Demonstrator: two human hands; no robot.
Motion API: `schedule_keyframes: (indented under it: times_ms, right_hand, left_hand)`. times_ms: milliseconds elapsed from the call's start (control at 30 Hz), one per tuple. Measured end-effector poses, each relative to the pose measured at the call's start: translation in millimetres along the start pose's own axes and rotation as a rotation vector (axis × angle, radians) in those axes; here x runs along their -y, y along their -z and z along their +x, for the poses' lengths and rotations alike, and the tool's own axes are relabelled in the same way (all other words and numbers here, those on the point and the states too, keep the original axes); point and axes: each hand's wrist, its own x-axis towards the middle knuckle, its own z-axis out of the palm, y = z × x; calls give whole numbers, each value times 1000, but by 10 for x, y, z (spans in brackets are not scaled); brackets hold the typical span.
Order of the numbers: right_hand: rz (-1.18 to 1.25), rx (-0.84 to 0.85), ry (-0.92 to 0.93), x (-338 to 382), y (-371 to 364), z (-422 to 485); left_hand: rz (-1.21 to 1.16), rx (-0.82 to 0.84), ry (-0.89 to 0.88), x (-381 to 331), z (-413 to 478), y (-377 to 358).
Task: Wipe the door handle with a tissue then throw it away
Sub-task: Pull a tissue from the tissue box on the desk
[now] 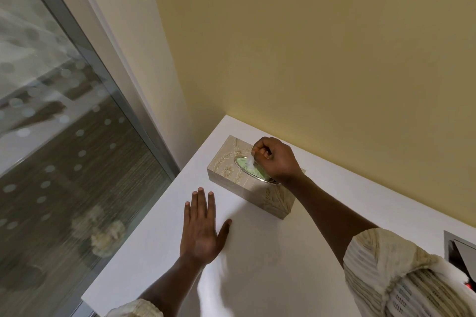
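Tissue (250, 161) at box slot, frame centre, pinched in right hand (277, 159) grip. Left hand (202, 229) flat, open on desk (159, 234), not bracing tissue box (231, 170): box may lift, tissue tear. Door handle unseen.

You have a single view, taken from the camera on your head, looking forward and steeply down over both forearms. It sits close to the white counter (159, 226), whose near corner fills the lower middle. The wide lens tilts the whole scene: the yellow wall (309, 46) leans across the top and right, and the glass panel (64, 136) with its metal frame slants down the left edge. No second view overlaps it.
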Motion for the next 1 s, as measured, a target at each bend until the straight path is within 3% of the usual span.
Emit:
schedule_keyframes:
  times_ms: [100,233,300,500,800,867,1000]
  right_hand:
    - [26,-19,-33,57,-25,-5]
    - [-172,94,-59,47,-52,4]
    - [-214,72,-60,71,-31,25]
    - [192,-89,-225,216,72,46]
    - [334,-66,-261,467,70,-60]
    - [361,-53,-273,533,44,-90]
    - [396,-12,-278,712,-39,-164]
  left_hand:
    - [9,-1,3,3,9,-13]
    - [27,10,11,8,23,-36]
    - [36,15,10,6,23,-35]
    - [19,-11,-11,0,15,-6]
    - [-56,66,63,-20,106,106]
    - [-211,2,136,-47,116,243]
    - [-481,-280,231,-82,148,678]
